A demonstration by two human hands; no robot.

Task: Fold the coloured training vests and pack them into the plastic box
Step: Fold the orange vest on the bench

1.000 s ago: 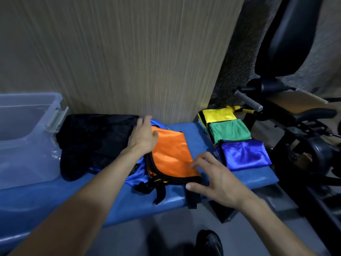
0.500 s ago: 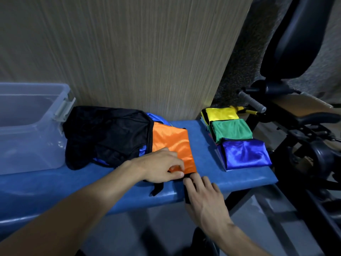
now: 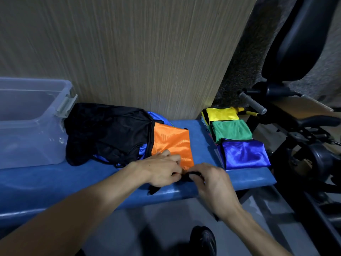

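Far left on the bench: the plastic box stands with its lid off and no vest visible inside it; its grey latch faces the heap of vests.
Left of centre: a black vest lies crumpled just beside the box, overlapping the left edge of the orange vest; a strip of blue cloth shows beneath both.
Orange vest: it lies flat on the blue bench, long axis running from far to near, its black-trimmed near edge at the bench's front lip.
Left hand: the left hand sits on the vest's near left corner, fingers curled and pinching the orange cloth at the hem.
Right hand: the right hand is just right of it, fingers curled round the black trim at the near right corner.
Key relation: both hands hold the same near edge, almost touching, so the body of the vest lies straight ahead of them, toward the wall. By my judgement the next fold carries this edge away from the person along that long axis; neither hand is better placed.
Right end of bench: yellow vest, green vest and shiny blue vest lie folded in an overlapping row, well apart from the box.
Progress: folding seems well under way; packing is not yet begun.
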